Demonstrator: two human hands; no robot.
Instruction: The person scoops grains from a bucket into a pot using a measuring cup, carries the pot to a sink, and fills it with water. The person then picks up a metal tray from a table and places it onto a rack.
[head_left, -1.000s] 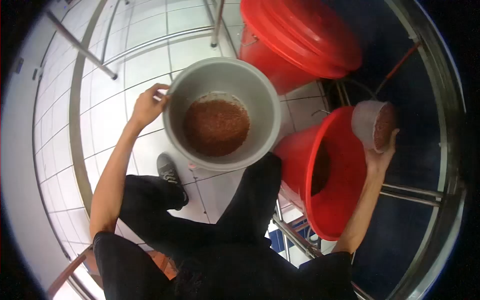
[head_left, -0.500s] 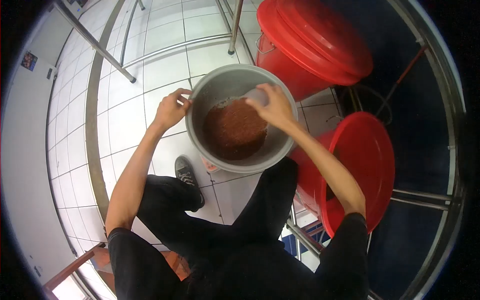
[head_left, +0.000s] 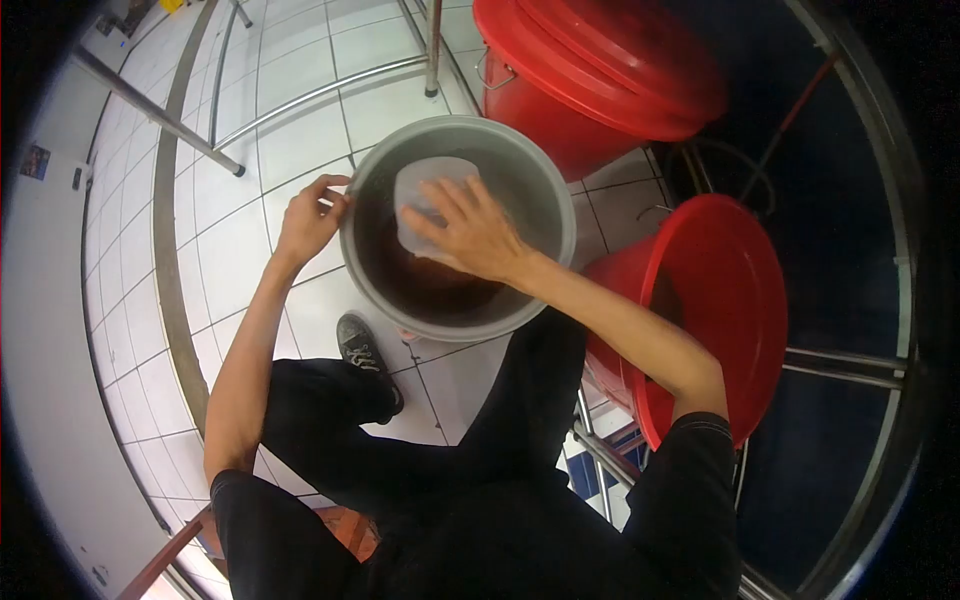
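A large grey metal pot (head_left: 553, 215) stands on the tiled floor in front of me. Reddish-brown grains (head_left: 450, 285) cover its bottom, partly hidden and in shadow. Inside the pot, my right hand (head_left: 470, 230) holds a translucent white plastic container (head_left: 415, 185), its fingers laid over the near side. My left hand (head_left: 312, 218) is at the pot's left rim, fingers curled with the fingertips on the edge.
A lidded red bucket (head_left: 560, 110) stands behind the pot to the right. Nearer on the right is an open red bucket (head_left: 735, 290). Metal table legs (head_left: 330, 95) rise at the back left. My shoe (head_left: 365, 350) is close to the pot's front left.
My right hand has moved left across the pot with the container, which now covers much of the grains. My left hand keeps its place at the rim. The whole view has shifted slightly.
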